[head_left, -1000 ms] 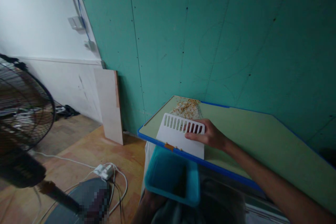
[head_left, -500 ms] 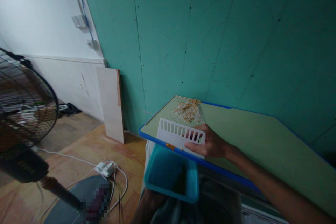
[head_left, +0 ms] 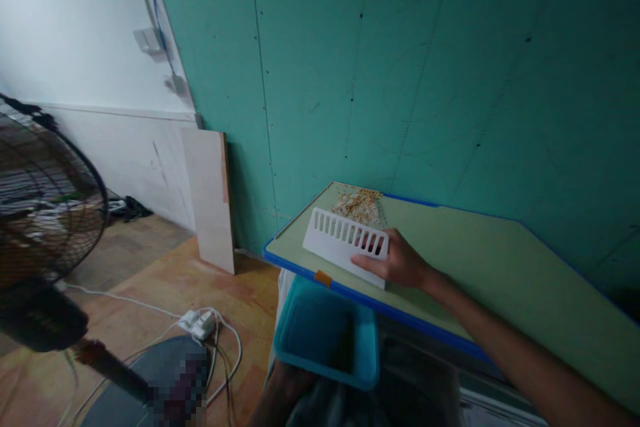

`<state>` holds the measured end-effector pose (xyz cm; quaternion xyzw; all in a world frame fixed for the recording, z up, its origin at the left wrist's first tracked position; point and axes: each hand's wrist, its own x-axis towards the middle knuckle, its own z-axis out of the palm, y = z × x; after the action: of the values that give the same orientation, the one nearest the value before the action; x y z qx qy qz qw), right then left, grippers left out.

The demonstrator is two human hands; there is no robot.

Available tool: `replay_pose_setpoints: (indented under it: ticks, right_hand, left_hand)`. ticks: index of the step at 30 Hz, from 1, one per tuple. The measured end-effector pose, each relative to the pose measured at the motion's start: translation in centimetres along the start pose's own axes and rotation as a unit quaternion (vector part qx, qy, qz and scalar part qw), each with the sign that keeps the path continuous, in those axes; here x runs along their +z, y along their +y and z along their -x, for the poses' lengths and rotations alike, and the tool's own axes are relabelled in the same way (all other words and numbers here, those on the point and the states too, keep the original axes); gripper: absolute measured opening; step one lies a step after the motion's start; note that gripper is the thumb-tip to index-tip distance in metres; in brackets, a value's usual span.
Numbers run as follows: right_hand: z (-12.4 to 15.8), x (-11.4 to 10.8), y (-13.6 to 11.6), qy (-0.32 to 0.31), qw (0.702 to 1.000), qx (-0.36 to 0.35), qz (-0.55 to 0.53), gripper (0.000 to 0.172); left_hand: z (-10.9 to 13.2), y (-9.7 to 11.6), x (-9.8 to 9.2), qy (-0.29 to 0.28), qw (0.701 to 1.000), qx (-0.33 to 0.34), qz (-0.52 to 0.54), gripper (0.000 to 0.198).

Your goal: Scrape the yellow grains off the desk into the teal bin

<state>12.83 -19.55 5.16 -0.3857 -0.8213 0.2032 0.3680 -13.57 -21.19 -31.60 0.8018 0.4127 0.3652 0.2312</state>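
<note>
My right hand (head_left: 400,259) grips the right end of a white plastic piece (head_left: 325,243) with a row of slots, thumb on its near face. The piece stands tilted on the pale green tabletop (head_left: 465,247), between the blue edge and a pile of yellow and whitish grains (head_left: 361,205). It covers part of the pile. Below the table edge is a teal plastic container (head_left: 313,320), with dark material in its right side. My left hand (head_left: 294,379) holds the container from its near left underside; its fingers are mostly hidden.
A green panel wall (head_left: 310,67) stands behind the table. On the left are a black fan (head_left: 55,213), its round base (head_left: 135,373), and a white power strip (head_left: 197,322) with loose cables. A board (head_left: 210,207) leans on the wall.
My right hand has moved the slotted white piece away from the blue edge, inward toward the grain pile. The container and my left hand stay nearly in place.
</note>
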Motion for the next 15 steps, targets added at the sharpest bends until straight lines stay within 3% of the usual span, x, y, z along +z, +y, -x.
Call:
replay_pose_setpoints:
  ticks: [5,9,12,15]
  right_hand:
    - [-0.9,-1.5,2.6,0.114,0.99,0.07,0.05,0.023]
    - [-1.1,-2.8,4.6,0.185,0.973,0.132,0.025,0.027]
    - [-1.1,-3.5,5.5,0.205,0.967,0.152,-0.019,0.029]
    - [-1.0,-3.6,5.9,0.186,0.967,0.163,-0.053,0.03]
  left_hand:
    - [0.1,-1.4,0.6,-0.007,0.999,-0.005,-0.052,0.05]
    - [0.6,-1.7,-0.5,-0.036,0.992,-0.009,-0.121,0.042]
    - [1.0,-1.6,-1.3,-0.037,0.99,-0.007,-0.135,0.045]
    - [0.8,-1.2,-1.1,-0.045,0.99,-0.004,-0.136,0.039]
